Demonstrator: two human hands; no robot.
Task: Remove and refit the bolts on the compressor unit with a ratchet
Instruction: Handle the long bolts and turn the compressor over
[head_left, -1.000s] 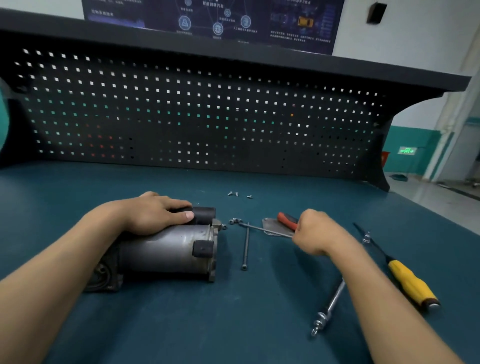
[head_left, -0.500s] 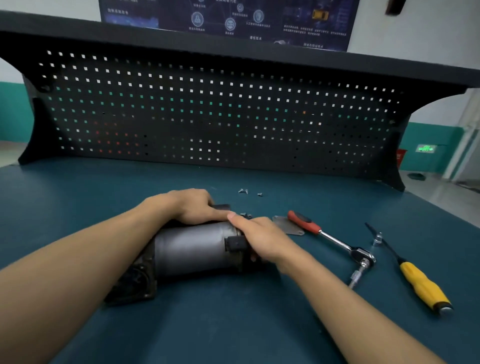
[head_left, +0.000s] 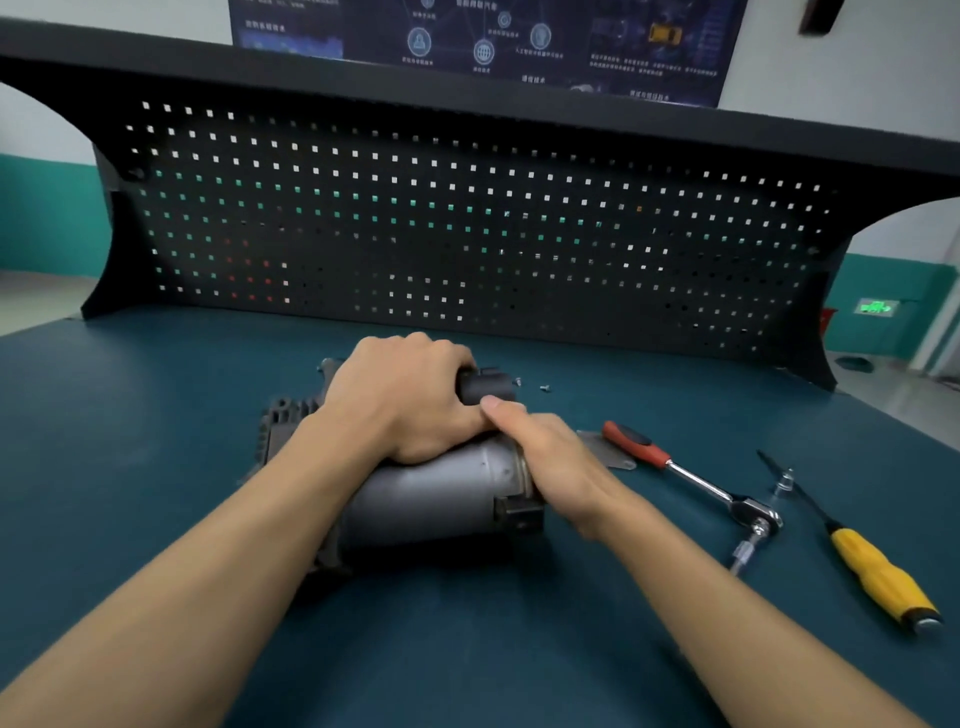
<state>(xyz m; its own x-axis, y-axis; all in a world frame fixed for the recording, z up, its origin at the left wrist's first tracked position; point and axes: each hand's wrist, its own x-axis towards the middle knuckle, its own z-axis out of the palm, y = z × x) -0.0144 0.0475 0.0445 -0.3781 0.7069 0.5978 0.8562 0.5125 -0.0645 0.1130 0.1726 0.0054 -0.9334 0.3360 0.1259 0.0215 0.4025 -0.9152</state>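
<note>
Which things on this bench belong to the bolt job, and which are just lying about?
Job: grey cylindrical metal compressor unit; left hand and right hand on it; red-handled chrome ratchet; small loose silver fasteners.
Lying about: yellow-handled screwdriver; flat grey metal plate.

Teal bench top (head_left: 156, 415), matte. Black pegboard (head_left: 467, 234) stands upright along its far edge, square holes in rows (light shows through many, some white, some green or red). Black shelf (head_left: 363, 78) runs across above the pegboard. Dark blue poster (head_left: 519, 47) on the wall behind, with round icons and small text too blurred to read. Screwdriver (head_left: 878, 577) lies on the bench at right, yellow handle towards the camera, dark shaft pointing away. Grey metal plate (head_left: 605, 449) lies flat near mid-bench, partly hidden. Wall is white over a teal band (head_left: 47, 213). Green lit sign (head_left: 875, 307) far right.
</note>
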